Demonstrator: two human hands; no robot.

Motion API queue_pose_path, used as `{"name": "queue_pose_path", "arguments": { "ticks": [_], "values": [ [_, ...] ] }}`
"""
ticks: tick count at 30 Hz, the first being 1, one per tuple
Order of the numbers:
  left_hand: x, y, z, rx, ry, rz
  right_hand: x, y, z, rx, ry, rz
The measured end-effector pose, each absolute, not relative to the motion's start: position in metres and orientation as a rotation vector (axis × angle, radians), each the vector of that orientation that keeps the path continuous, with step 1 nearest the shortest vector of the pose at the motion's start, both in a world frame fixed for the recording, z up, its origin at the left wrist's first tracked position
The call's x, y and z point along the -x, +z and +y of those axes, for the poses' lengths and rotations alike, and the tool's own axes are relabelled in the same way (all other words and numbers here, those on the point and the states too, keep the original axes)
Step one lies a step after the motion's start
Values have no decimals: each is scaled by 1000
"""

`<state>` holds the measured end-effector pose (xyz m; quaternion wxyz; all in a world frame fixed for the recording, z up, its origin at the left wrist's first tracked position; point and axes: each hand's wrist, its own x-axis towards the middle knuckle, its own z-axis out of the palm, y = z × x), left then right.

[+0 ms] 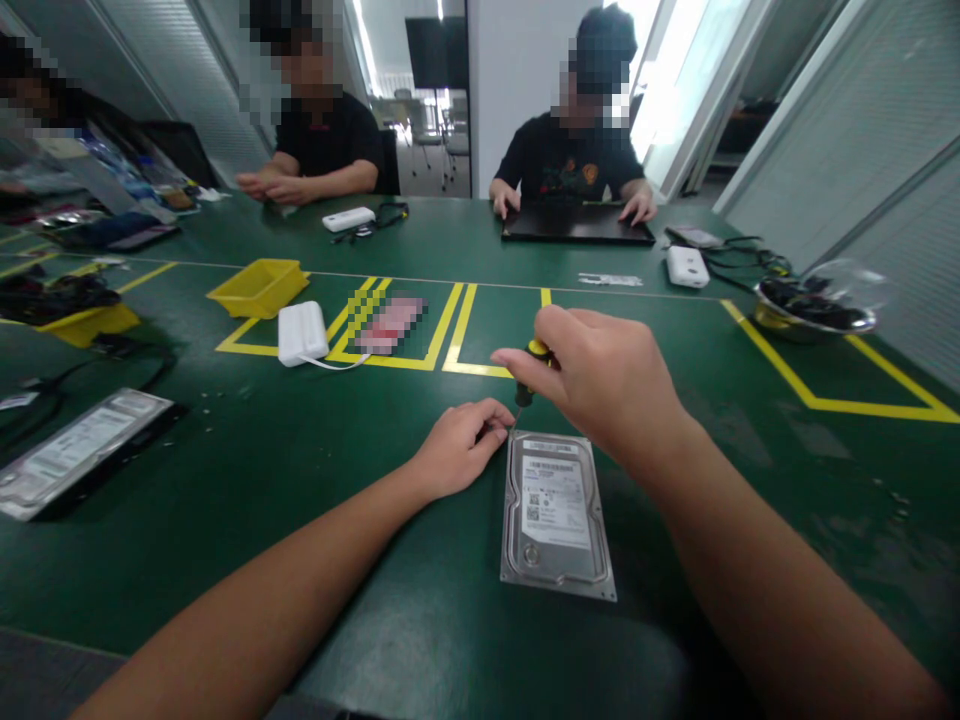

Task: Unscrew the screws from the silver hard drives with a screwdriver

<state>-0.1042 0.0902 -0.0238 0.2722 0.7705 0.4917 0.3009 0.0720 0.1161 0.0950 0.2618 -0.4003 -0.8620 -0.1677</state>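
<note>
- A second hard drive [79, 450] is seen lying flat at the far left of the green bench [300, 470], well apart from the hands, seemingly set aside out of the working area.
- A yellow tray [259, 285] is set farther back, inside the yellow floor-style markings, with a white power adapter [302, 333] just beside it; both are kept beyond reach of the work in front.
- The left hand [457, 450] is laid on the bench at the upper left corner of the hard drive [556, 512]; its fingers [487, 415] are curled narrow and pinched close to the screwdriver tip, apparently so that the tip or a small screw is steadied. Whether anything is held between them cannot be told.
- The hard drive is placed label up, flat on the bench directly in front of the person, between the two forearms, so that its top face and corner screws are exposed from above.
- The right hand [600, 375] is held above the drive's far left corner, its fingers closed around the yellow-and-black handle of a screwdriver [529, 375]; the tool is kept nearly upright, so that it can be pressed down and turned on the corner.
- Across the bench, two other people are seated; one person's hands are rested on a closed laptop [576, 225].
- A metal bowl [814, 310] of dark cables is stood at the far right.
</note>
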Motion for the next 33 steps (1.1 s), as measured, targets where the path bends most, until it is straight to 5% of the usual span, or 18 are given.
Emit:
{"name": "queue_pose_path", "arguments": {
  "ticks": [11, 22, 33],
  "values": [
    [104, -33, 97, -2139, 806, 1331, -56, 86, 105, 1288, -592, -2230],
    [105, -27, 96, -2164, 805, 1304, -66, 102, 109, 1066, 211, -2367],
    [104, -25, 96, -2142, 769, 1322, -92, 120, 117, 860, 320, -2431]
  ]
}}
